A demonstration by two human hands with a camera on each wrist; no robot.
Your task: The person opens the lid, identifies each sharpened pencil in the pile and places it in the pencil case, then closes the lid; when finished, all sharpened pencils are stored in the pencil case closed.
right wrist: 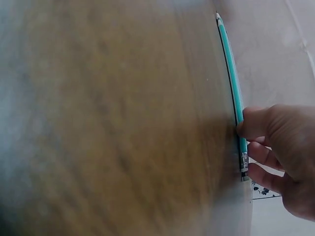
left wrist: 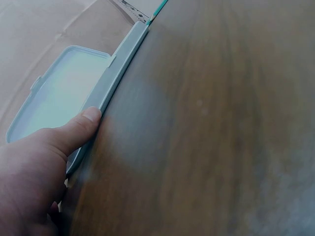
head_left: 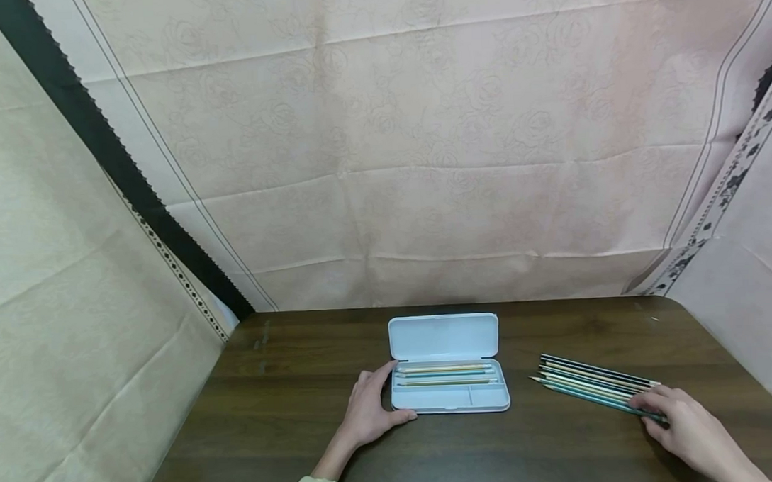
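A pale blue pencil case (head_left: 436,401) lies on the table with its hinged lid (head_left: 443,337) raised at the back. Several pencils (head_left: 448,382) lie lengthwise in its upper part. My left hand (head_left: 368,410) holds the case by its left end, thumb at the front edge and a finger at the back corner. To the right, a row of green, black and pale pencils (head_left: 589,383) lies slanted, points toward the case. At their near end my right hand (head_left: 686,425) pinches the nearest green pencil (right wrist: 231,73) close to its blunt end.
The dark wooden table (head_left: 289,386) ends at the back against a hanging patterned cloth (head_left: 421,162). More cloth (head_left: 76,316) hangs along the left, and a pale cloth (head_left: 751,285) borders the right side.
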